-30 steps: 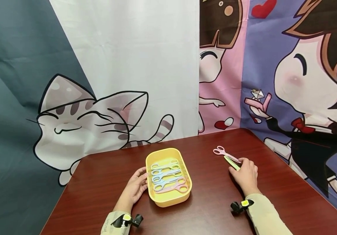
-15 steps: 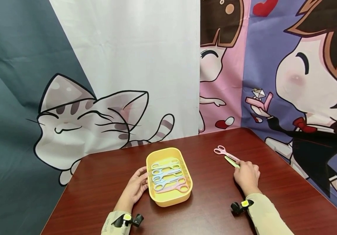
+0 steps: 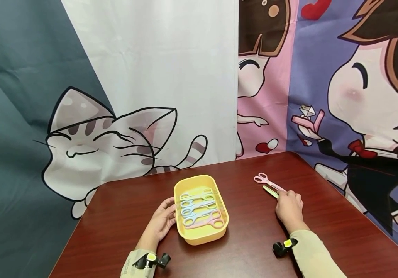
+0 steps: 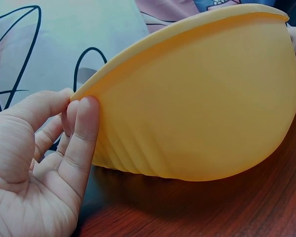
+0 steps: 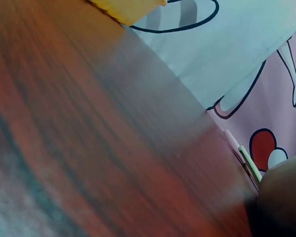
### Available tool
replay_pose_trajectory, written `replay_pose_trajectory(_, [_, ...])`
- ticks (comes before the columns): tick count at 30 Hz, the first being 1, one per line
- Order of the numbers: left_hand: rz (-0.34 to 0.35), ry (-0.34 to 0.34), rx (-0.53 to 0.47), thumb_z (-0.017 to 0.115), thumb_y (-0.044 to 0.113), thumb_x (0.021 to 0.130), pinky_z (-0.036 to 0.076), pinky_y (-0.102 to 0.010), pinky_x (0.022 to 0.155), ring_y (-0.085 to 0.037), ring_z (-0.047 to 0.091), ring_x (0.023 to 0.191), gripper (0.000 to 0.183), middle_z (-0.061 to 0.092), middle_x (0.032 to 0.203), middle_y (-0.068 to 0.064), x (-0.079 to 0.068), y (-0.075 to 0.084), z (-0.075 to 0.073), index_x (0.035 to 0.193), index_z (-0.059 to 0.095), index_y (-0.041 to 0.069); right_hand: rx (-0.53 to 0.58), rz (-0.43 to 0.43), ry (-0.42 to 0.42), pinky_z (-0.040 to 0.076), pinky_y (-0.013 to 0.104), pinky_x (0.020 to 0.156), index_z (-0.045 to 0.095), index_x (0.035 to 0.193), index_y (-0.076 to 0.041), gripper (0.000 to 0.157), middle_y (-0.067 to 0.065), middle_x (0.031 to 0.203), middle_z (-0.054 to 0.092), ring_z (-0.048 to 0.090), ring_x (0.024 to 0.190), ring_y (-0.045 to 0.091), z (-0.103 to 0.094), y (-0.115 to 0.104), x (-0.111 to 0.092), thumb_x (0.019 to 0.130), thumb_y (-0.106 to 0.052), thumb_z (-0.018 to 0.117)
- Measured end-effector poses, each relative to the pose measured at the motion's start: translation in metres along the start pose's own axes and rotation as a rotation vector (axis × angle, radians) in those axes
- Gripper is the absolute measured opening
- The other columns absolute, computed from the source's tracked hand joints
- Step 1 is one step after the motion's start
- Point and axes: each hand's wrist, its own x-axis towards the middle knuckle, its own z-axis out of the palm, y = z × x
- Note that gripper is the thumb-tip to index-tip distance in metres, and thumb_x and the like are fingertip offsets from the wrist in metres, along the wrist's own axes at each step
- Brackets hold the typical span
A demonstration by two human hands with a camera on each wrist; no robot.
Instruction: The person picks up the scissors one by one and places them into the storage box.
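My left hand (image 3: 162, 221) holds the left side of a yellow plastic basket (image 3: 202, 240). In the left wrist view, thumb and fingers pinch the basket's rim (image 4: 138, 54). Several pastel scissors lie inside, among them a pink pair (image 3: 204, 222) nearest me. At the right, my right hand (image 3: 290, 210) grips green scissors (image 3: 271, 192) by the end under its fingers; only the pointed blade part sticks out. Just beyond lie pink scissors (image 3: 268, 182) on the table, their far end near my fingertips. The right wrist view shows little of this hand, and its fingers are hidden.
The dark red-brown wooden table (image 3: 247, 239) carries the basket and the scissors. Its back edge meets a printed cloth backdrop (image 3: 199, 77) with cartoon figures. Both forearms wear black wrist mounts.
My right hand has shifted a little, and the green scissors have slid slightly left, away from the pink pair. The left hand and the basket stay in place.
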Motion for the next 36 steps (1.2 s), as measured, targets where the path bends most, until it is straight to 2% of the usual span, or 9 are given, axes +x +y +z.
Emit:
replay_pose_trajectory(6, [0.006, 0.004, -0.006, 0.056, 0.004, 0.102, 0.054, -0.018, 0.059, -0.007, 0.059, 0.064, 0.044, 0.064, 0.09, -0.005, 0.0, -0.002, 0.001, 0.142, 0.038, 0.004, 0.033, -0.059, 0.041, 0.037, 0.066, 0.084, 0.069, 0.11, 0.003, 0.022, 0.029, 0.105, 0.06, 0.046, 0.104, 0.056, 0.004, -0.005, -0.001, 0.092, 0.001, 0.057])
replay_pose_trajectory(9, [0.008, 0.008, 0.0, 0.056, 0.004, 0.102, 0.054, -0.017, 0.059, -0.006, 0.059, 0.064, 0.043, 0.063, 0.089, -0.005, 0.0, -0.002, 0.001, 0.142, 0.039, 0.004, 0.063, -0.107, 0.033, 0.039, 0.065, 0.084, 0.069, 0.11, 0.001, 0.022, 0.026, 0.104, 0.061, 0.048, 0.106, 0.054, 0.009, -0.013, -0.001, 0.09, 0.002, 0.059])
replay_pose_trajectory(13, [-0.006, 0.016, 0.004, 0.055, 0.004, 0.103, 0.054, -0.018, 0.058, -0.007, 0.06, 0.064, 0.039, 0.063, 0.087, -0.004, 0.0, -0.002, 0.001, 0.139, 0.041, 0.006, 0.11, -0.171, 0.022, 0.04, 0.062, 0.084, 0.07, 0.11, -0.002, 0.022, 0.021, 0.102, 0.061, 0.049, 0.106, 0.049, 0.019, -0.028, -0.002, 0.089, 0.002, 0.063])
replay_pose_trajectory(21, [0.005, 0.008, -0.004, 0.055, 0.004, 0.102, 0.056, -0.019, 0.06, -0.01, 0.065, 0.068, 0.042, 0.067, 0.09, -0.006, 0.002, -0.002, 0.001, 0.141, 0.04, 0.006, 0.181, -0.358, 0.072, 0.042, 0.054, 0.077, 0.071, 0.103, -0.005, 0.023, 0.012, 0.093, 0.059, 0.051, 0.093, 0.039, 0.032, -0.062, -0.001, 0.083, 0.006, 0.069])
replay_pose_trajectory(28, [0.016, 0.004, -0.011, 0.053, 0.002, 0.103, 0.056, -0.02, 0.06, -0.009, 0.065, 0.068, 0.04, 0.067, 0.09, -0.006, 0.001, -0.001, -0.003, 0.141, 0.039, 0.005, 0.262, -0.427, 0.021, 0.043, 0.051, 0.083, 0.071, 0.106, -0.008, 0.023, 0.008, 0.095, 0.059, 0.051, 0.098, 0.036, 0.039, -0.103, -0.001, 0.087, 0.005, 0.068])
replay_pose_trajectory(36, [0.014, -0.021, -0.009, 0.055, 0.004, 0.102, 0.056, -0.019, 0.061, -0.009, 0.065, 0.068, 0.044, 0.067, 0.092, -0.006, 0.0, -0.002, -0.001, 0.142, 0.037, 0.003, 0.308, -0.495, -0.049, 0.041, 0.049, 0.092, 0.07, 0.109, -0.011, 0.023, 0.003, 0.098, 0.056, 0.05, 0.104, 0.029, 0.027, -0.149, 0.0, 0.091, 0.003, 0.068])
